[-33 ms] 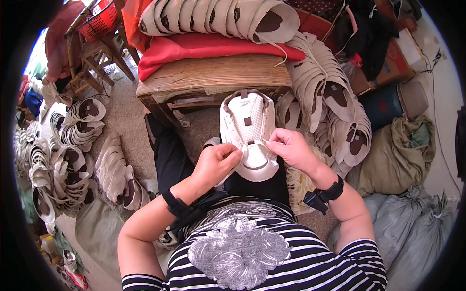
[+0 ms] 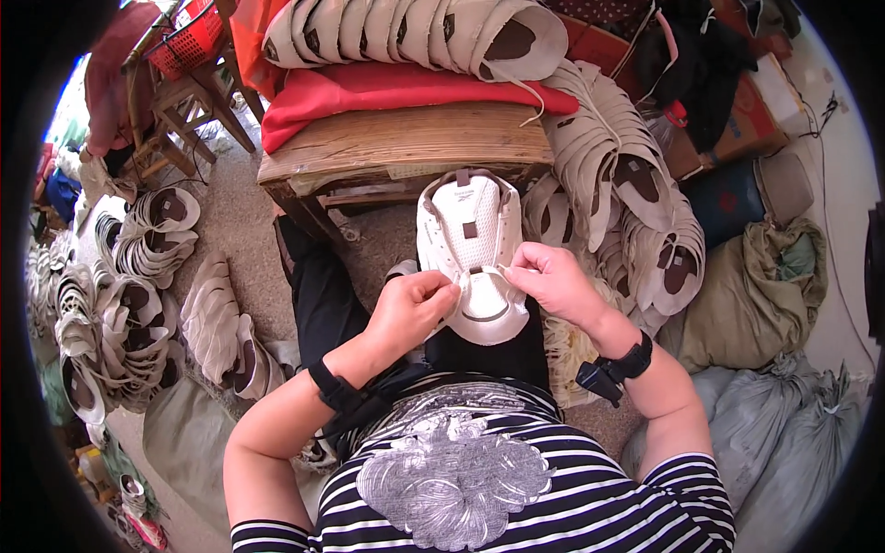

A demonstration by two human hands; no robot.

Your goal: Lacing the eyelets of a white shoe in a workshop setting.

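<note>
Over the lap (image 2: 521,359) | white shoe upper (image 2: 476,251), toe toward body | left hand (image 2: 410,311), right hand (image 2: 559,284): each pinching white lace (image 2: 501,270)

Upper left: glare is being recorded
Picture rim: lines are being bent
White mesh shoe upper (image 2: 480,249): being brightly lit

The shoe upper (image 2: 483,241) is white (cloth (image 2: 396,92), red).

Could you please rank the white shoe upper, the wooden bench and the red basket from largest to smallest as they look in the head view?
1. Wooden bench, partly covered
2. White shoe upper
3. Red basket, at the picture's upper edge; it looks farther off, which may shrink it
</note>
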